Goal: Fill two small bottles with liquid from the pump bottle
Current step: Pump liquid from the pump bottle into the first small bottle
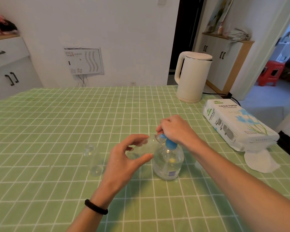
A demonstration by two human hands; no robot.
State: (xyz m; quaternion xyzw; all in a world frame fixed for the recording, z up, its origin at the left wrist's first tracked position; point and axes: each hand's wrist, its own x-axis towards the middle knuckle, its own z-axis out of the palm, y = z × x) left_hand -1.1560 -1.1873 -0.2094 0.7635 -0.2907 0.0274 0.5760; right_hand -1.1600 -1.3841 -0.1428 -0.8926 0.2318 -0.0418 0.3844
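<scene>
Our left grip (124, 158) pinches one small bottle (145, 146), lying tipped with its mouth to the right at the spout of the pump bottle (168, 162), whose top our right grip (175, 129) curls over.

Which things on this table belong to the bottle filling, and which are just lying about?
Job: pump bottle; held small bottle; standing small bottle; left hand; right hand.
Lying about: kettle; tissue pack; white pads.

White wall (107, 22), grey cabinets (8, 71), dark doorway (186, 30), green checked tablecloth (57, 123), red stool (271, 72)
</scene>
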